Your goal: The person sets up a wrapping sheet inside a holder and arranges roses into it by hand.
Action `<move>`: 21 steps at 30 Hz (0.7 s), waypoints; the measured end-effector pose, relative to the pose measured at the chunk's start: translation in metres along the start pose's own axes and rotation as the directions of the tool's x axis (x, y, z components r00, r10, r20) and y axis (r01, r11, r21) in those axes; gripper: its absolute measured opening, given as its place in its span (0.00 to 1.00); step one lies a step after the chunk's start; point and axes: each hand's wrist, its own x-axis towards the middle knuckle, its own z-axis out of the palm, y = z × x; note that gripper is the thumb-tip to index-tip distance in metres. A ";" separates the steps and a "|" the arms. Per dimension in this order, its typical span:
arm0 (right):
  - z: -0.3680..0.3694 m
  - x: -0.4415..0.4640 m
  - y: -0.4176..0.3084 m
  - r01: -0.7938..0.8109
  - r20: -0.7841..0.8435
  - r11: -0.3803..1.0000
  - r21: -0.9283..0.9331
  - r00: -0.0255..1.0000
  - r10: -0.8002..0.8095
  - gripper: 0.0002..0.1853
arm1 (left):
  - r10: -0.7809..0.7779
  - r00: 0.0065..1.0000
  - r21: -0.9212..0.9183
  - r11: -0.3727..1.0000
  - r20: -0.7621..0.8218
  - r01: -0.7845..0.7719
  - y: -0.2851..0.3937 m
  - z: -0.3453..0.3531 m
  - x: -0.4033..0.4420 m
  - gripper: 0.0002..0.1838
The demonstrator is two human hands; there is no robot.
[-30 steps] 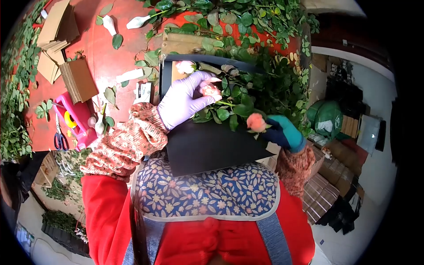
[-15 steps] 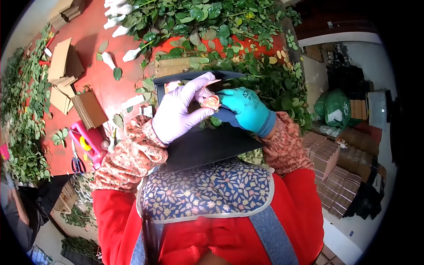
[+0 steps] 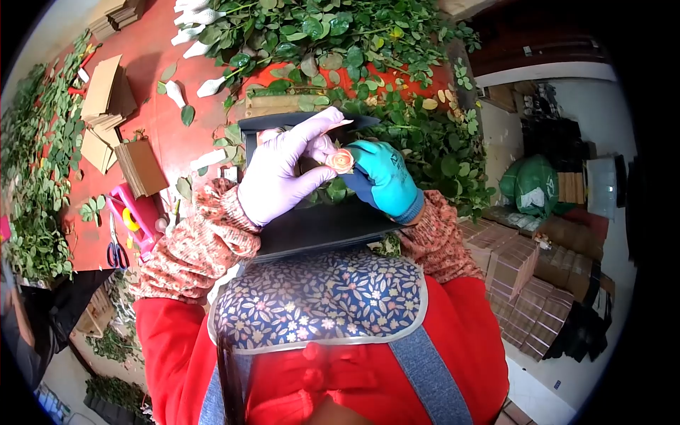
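My left hand, in a thin lilac glove, has its fingers closed around a peach-pink rose, and a pale petal shows at its fingertips. My right hand, in a teal and dark blue glove, is against the right side of the same bloom, fingers curled; whatever its fingers hold is hidden. Both hands are over a black tray close to the flowered apron. Green leaves show beneath the hands. Part of another pink flower lies behind my left hand, mostly covered.
Leafy stems cover the back of the red table. Cardboard pieces, scissors, a pink tape dispenser and white-netted blooms lie at the left. Stacked cartons stand at the right.
My right hand has come in from the right to meet my left hand at the rose. The peach rose seen earlier beside the right hand is no longer there. The view has shifted.
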 end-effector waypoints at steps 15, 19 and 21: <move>0.006 -0.004 -0.001 0.084 -0.226 0.995 -0.049 0.970 -0.093 0.18 | 0.094 0.995 -0.055 0.994 0.036 -0.092 0.003 0.003 0.000 0.31; 0.004 -0.005 -0.002 0.074 -0.200 0.993 -0.094 0.975 -0.092 0.19 | 0.108 0.994 -0.069 0.992 0.029 -0.106 0.002 0.001 -0.001 0.29; 0.005 -0.005 -0.003 0.053 -0.174 0.995 -0.088 0.982 -0.067 0.19 | 0.090 0.995 -0.076 0.993 0.037 -0.087 0.001 0.000 -0.003 0.29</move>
